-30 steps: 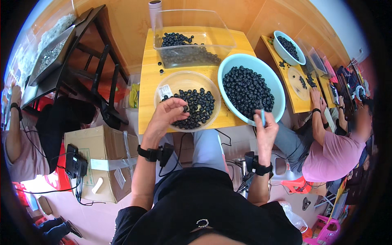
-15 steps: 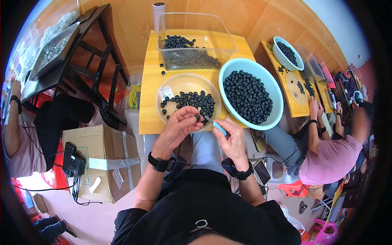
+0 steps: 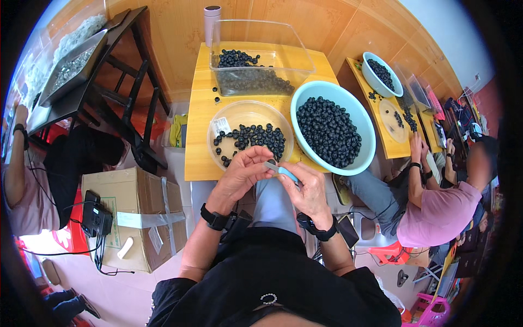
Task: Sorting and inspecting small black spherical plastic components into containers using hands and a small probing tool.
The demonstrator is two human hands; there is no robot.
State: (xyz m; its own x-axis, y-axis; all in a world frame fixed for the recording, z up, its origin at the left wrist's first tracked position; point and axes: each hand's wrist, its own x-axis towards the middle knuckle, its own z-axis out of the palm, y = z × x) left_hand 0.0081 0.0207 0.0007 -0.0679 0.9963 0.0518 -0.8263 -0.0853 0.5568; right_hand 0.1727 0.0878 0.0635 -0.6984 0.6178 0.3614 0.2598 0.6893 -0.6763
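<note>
My left hand (image 3: 245, 174) pinches a small black bead (image 3: 272, 162) between its fingertips, in front of the table's near edge. My right hand (image 3: 308, 188) grips the light blue handle of a small knife (image 3: 289, 175), whose short blade lies against the bead and partly hides it. Just beyond my hands, a shallow clear round tray (image 3: 249, 109) holds a spread of loose black beads. To its right stands a light blue basin (image 3: 372, 143), heaped with similar beads. A clear rectangular bin (image 3: 294, 49) at the back contains more of them.
Two stray beads (image 3: 217, 100) lie on the yellow table (image 3: 197, 136). A lilac flask (image 3: 212, 24) stands behind it. On the left are a cardboard box (image 3: 131, 191) and a dark rack (image 3: 128, 98). At right, a person in pink (image 3: 436, 212) works at another bead table (image 3: 389, 146).
The knife blade has swung from pointing up-left to lying across the bead, pointing left. Both hands have drawn slightly closer together, still holding bead and knife.
</note>
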